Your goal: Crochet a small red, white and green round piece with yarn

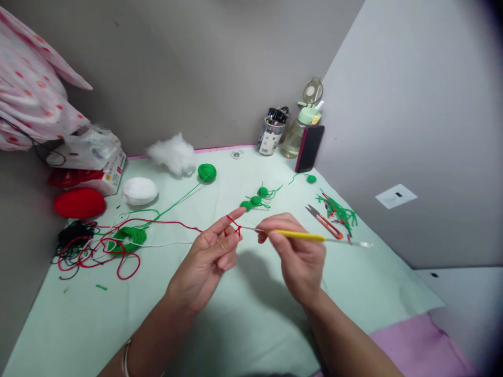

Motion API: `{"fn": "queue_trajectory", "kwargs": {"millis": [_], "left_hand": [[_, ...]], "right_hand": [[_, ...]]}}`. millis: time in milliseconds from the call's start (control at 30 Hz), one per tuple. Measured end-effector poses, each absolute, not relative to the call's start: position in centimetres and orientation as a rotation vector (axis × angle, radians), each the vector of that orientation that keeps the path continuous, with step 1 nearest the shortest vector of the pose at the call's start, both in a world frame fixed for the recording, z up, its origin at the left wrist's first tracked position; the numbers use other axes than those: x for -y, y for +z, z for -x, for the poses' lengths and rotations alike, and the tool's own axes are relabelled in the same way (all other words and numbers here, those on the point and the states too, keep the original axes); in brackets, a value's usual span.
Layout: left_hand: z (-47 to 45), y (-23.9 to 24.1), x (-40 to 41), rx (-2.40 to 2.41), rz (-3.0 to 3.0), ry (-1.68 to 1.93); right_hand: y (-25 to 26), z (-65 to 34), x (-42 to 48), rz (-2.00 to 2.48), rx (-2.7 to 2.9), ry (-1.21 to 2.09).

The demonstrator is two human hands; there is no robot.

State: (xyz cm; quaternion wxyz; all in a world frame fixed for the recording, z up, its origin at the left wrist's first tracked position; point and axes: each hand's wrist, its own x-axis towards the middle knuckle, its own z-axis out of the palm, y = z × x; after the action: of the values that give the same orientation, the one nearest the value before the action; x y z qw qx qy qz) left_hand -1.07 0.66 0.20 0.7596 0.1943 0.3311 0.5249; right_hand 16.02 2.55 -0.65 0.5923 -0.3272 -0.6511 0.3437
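Observation:
My left hand (214, 246) pinches red yarn (238, 229) between thumb and fingers, with a strand looped over the raised index finger. In my right hand (294, 256) is a crochet hook with a yellow handle (302, 235), held like a pen. Its thin metal tip points left and meets the red loop at my left fingertips. From the left hand the red strand runs left across the table to a loose tangle. Just beyond my fingers lie several small green crocheted balls (255, 201) with yarn tails.
Orange-handled thread snips (325, 222) and green and red yarn scraps (340, 209) lie at right. A phone (310, 148), a bottle (295, 137) and a pen cup (271, 137) stand behind. Leftward are red (79, 202), white (140, 191) and green (207, 173) yarn balls, and white stuffing (175, 155).

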Motion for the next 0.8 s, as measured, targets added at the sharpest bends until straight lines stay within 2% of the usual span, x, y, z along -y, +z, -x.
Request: {"fn": "queue_trajectory", "kwargs": {"millis": [133, 200, 467, 667, 733, 800], "left_hand": [[1.3, 0.2, -0.8, -0.727, -0.473, 1.18], [1.0, 0.1, -0.6, -0.768, -0.541, 1.179], [0.5, -0.2, -0.4, -0.957, -0.664, 1.197], [0.0, -0.2, -0.2, -0.848, -0.457, 1.236], [0.2, -0.1, -0.3, -0.769, -0.372, 1.175], [0.5, 0.0, -0.5, -0.722, -0.311, 1.159]], "right_hand": [[-0.4, -16.2, -3.1, 0.699, 1.25, 1.16], [-0.5, -16.0, -3.1, 0.704, 1.298, 1.205], [-0.2, -15.7, -2.5, 0.806, 1.494, 0.962], [-0.9, -15.7, -1.6, 0.776, 1.909, 0.384], [-1.0, -15.8, -1.6, 0.782, 1.859, 0.402], [-0.9, -16.1, -2.0, 0.799, 1.662, 0.58]]}}
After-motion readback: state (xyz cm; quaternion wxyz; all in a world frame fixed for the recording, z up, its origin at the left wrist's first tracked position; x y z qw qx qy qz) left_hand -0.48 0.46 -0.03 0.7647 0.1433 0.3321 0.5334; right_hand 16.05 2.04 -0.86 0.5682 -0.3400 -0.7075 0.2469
